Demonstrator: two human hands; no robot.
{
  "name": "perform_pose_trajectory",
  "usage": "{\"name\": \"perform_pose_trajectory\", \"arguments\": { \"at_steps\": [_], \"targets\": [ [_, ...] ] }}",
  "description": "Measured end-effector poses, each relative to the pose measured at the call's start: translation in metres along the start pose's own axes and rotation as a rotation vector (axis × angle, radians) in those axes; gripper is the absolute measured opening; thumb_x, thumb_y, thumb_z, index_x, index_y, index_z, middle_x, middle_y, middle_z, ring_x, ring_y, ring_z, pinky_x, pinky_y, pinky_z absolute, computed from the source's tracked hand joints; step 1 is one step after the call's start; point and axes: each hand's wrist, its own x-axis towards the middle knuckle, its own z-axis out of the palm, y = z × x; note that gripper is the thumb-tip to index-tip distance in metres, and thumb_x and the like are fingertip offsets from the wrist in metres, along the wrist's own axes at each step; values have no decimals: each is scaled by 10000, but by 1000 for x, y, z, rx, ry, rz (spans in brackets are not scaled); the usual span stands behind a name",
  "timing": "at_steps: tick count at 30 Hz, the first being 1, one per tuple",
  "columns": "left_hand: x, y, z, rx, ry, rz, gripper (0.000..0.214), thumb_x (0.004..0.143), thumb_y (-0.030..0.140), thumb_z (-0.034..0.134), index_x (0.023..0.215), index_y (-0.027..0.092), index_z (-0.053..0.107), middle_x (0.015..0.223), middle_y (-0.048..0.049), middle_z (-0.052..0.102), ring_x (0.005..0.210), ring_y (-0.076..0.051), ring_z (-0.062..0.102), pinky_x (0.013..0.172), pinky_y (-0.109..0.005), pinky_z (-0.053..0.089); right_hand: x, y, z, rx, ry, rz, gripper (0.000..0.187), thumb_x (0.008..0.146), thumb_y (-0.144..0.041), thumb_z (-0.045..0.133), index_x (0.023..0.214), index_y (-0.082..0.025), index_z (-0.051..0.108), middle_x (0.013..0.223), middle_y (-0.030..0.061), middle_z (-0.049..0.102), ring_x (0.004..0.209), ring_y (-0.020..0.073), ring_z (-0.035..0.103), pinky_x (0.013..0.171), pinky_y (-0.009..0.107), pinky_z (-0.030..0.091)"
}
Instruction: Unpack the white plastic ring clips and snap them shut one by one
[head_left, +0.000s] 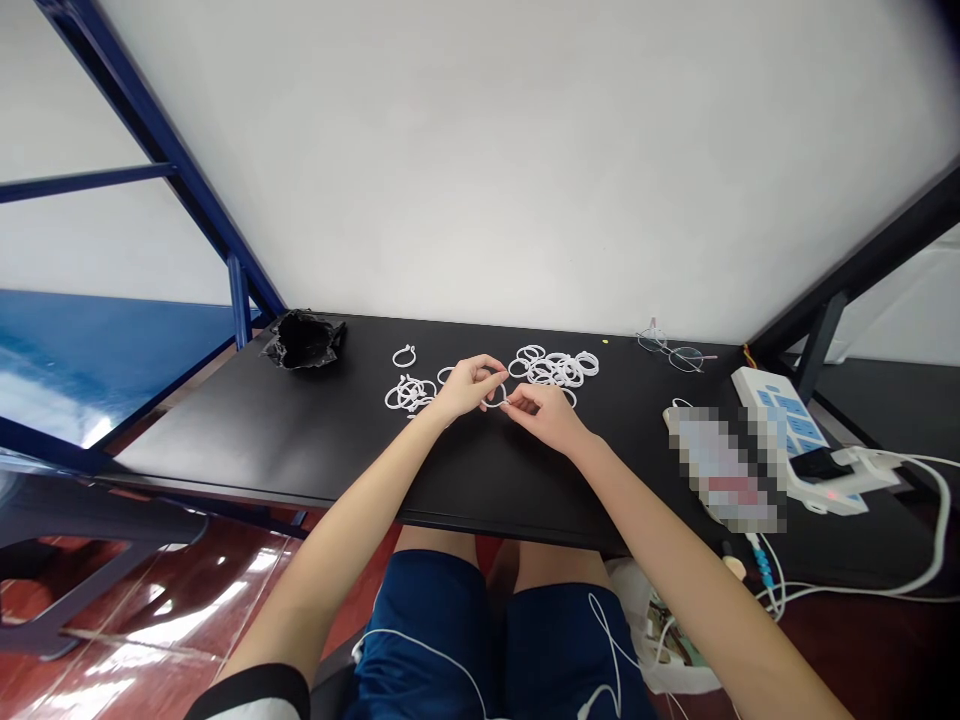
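Note:
Over the black table, my left hand and my right hand meet, both pinching one small white plastic ring between their fingertips. Just behind my right hand lies a pile of several white rings. A smaller cluster of white rings sits to the left of my left hand, and a single ring lies behind that cluster.
A crumpled black bag rests at the table's back left. Eyeglasses lie at the back right. A white power strip with cables occupies the right end, next to a blurred object. Blue metal frame bars stand on the left.

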Motion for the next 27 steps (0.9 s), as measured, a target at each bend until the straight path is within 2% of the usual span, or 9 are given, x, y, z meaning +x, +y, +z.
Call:
{"name": "perform_pose_trajectory", "arguments": {
  "at_steps": [12, 22, 25, 27],
  "targets": [
    [1, -2, 1, 4, -13, 0, 209, 863, 327, 605, 940, 133, 602, 486, 63, 479, 403, -54, 439, 378, -163, 461, 0, 1, -2, -52, -32, -35, 196, 874, -312, 564, 721, -190, 585, 646, -2, 600, 545, 121, 542, 555, 264, 450],
    [1, 0, 1, -18, 18, -14, 207, 864, 337, 609, 926, 139, 596, 485, 67, 483, 391, -51, 439, 375, -154, 448, 1, 2, 0, -23, 9, -18, 183, 864, -350, 579, 778, -195, 622, 662, 7, 631, 545, 124, 562, 552, 264, 479],
    [3, -2, 0, -27, 32, -9, 232, 879, 364, 585, 934, 139, 583, 517, 60, 518, 363, -41, 436, 369, -149, 431, 2, 1, -1, -45, 20, -11, 191, 863, -364, 580, 786, -198, 633, 642, 3, 626, 528, 122, 552, 547, 265, 482],
    [5, -4, -2, -38, 48, -3, 257, 895, 391, 554, 963, 144, 569, 608, 31, 586, 368, -44, 475, 376, -158, 438, 3, 2, -6, -66, 52, 9, 195, 858, -371, 587, 794, -196, 646, 645, 10, 638, 528, 128, 560, 552, 272, 489]
  ]
}}
